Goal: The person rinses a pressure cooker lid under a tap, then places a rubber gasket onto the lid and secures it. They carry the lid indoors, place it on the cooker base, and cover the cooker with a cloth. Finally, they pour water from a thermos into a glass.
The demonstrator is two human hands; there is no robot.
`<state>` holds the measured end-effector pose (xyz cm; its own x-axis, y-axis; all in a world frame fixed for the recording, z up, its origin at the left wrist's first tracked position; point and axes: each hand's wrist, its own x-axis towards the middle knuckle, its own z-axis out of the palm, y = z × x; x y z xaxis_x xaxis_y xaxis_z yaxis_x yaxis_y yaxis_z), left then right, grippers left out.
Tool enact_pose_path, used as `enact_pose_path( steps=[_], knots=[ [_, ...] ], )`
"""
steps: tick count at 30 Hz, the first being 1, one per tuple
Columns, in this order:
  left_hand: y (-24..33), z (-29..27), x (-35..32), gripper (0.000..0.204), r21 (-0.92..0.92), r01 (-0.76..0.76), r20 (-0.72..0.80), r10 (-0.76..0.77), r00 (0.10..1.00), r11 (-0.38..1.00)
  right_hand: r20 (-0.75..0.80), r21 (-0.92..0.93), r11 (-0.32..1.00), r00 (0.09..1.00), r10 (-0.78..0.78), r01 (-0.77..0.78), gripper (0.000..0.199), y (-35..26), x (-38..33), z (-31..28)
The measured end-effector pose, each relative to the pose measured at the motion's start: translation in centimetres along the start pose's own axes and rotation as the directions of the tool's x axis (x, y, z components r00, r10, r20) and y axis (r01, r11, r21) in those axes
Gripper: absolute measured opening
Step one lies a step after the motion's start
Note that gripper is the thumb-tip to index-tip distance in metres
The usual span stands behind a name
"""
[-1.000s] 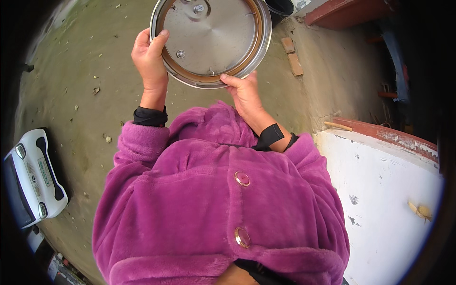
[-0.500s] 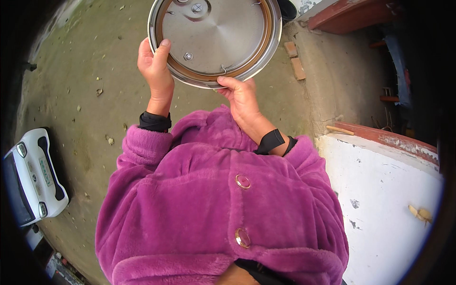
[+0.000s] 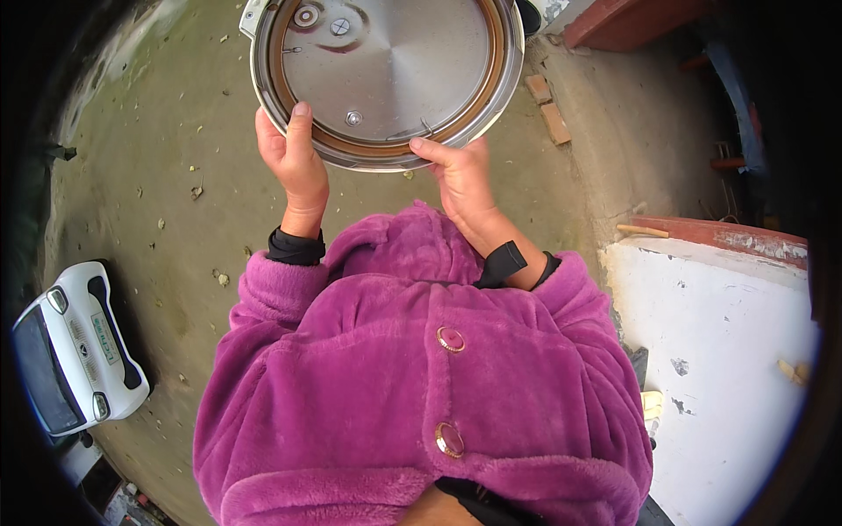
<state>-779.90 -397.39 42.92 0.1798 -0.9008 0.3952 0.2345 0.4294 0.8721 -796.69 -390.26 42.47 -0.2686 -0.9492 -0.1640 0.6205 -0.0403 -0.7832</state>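
Lid: a round steel pressure-cooker lid (image 3: pixel 399 83), underside up, was at twelve o'clock in front of the wearer, off the ground, its far edge out of my sight.
Sealing ring: a brown band (image 3: pixel 364 150) lay inside the rim, likely soft and rubbery, the part most easily pulled loose.
Handling: the metal looked stiff and of moderate weight; I judged it smooth enough to slip if wet, and hard to break.
Fittings: a small nut (image 3: pixel 353 118) at the lid's seven o'clock and a round valve fitting (image 3: pixel 340 27) toward ten seemed delicate, best left free of fingers.
Best hold: the outer rim on opposite sides, or the pale tab (image 3: pixel 248 19) near half past nine.
Left hand: this hand (image 3: pixel 298 167) pinched the rim at eight o'clock, thumb over the inner face, the other fingers mostly hidden beneath.
Right hand: this one (image 3: pixel 462 175) gripped between five and six o'clock, thumb at the ring, fingers below.
Lid lettering: none that I could make out.
Car: a white car (image 3: pixel 132 383), between eight and nine o'clock, bore a pale green number plate (image 3: pixel 104 337) with characters and a small grille emblem.
Bricks: two (image 3: pixel 555 124) lay between one and two o'clock, unmarked as far as I saw.
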Motion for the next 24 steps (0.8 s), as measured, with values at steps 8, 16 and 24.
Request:
enact_pose_path(
  steps=[8, 16, 24],
  knots=[
    [0.9, -0.9, -0.1, 0.025, 0.059, 0.069, 0.045, -0.071, 0.996, 0.996, 0.074, -0.064, 0.994, 0.994, -0.082, 0.086, 0.065, -1.1, 0.0, 0.0],
    [1.0, -0.5, -1.0, 0.023, 0.141, 0.073, 0.003, -0.074, 0.997, 0.987, -0.025, 0.035, 0.998, 0.998, -0.054, 0.055, 0.072, 0.4, -0.7, 0.8],
    [3.0, -0.8, 1.4, 0.025, 0.035, 0.404, 0.137, -0.404, 0.904, 0.914, 0.045, 0.054, 0.995, 0.995, -0.087, 0.085, 0.068, -2.2, 0.7, -0.5]
  ],
)
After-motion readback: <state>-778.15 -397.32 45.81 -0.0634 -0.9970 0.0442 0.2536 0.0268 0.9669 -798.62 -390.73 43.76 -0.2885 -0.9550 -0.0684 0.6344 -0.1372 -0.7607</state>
